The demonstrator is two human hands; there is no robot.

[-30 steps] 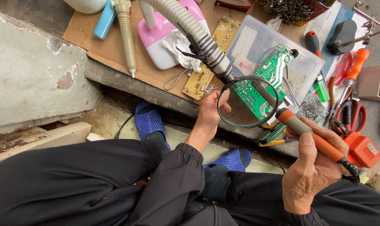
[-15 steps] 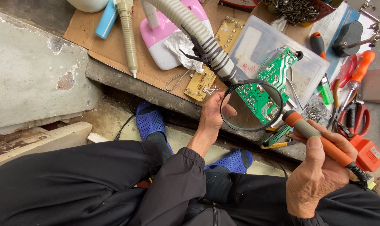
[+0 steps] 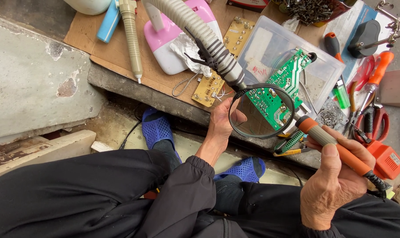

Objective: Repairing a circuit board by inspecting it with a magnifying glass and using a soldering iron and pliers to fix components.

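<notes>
The left hand (image 3: 219, 128) pinched the green printed circuit board (image 3: 277, 90) behind the round black-rimmed magnifying lens (image 3: 261, 111). The right hand (image 3: 334, 185) closed around the orange-handled soldering iron (image 3: 336, 147), whose long axis ran far-left toward the board, just beside its tip.

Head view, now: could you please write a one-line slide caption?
Left hand holds a green circuit board under a gooseneck magnifier; right hand grips an orange-handled soldering iron.
</notes>
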